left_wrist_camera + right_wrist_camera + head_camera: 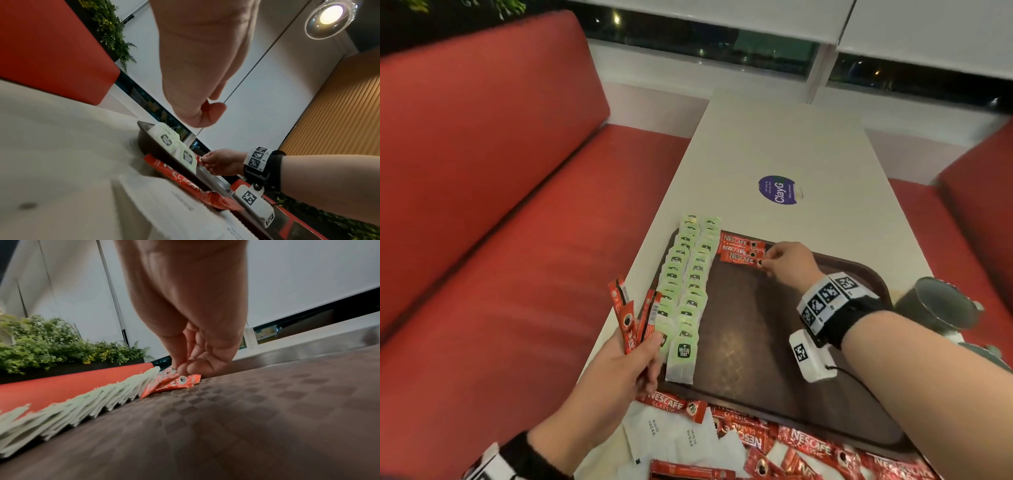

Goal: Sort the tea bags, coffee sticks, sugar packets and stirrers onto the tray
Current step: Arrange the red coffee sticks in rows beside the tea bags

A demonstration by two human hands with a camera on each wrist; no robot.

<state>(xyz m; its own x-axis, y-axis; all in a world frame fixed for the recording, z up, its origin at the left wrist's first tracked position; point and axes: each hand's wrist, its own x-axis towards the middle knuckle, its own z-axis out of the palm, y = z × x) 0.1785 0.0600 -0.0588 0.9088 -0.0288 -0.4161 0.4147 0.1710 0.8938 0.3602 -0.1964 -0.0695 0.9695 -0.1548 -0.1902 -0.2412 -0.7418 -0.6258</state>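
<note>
White tabletop | checkered brown tray | right hand pinches foil coffee stick

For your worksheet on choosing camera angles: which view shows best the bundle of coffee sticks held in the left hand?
The head view: the bundle of coffee sticks fans out above the left hand, wrappers plainly readable. The left wrist view shows only a sliver of red between the curled fingers. The right wrist view does not show the bundle.
</note>
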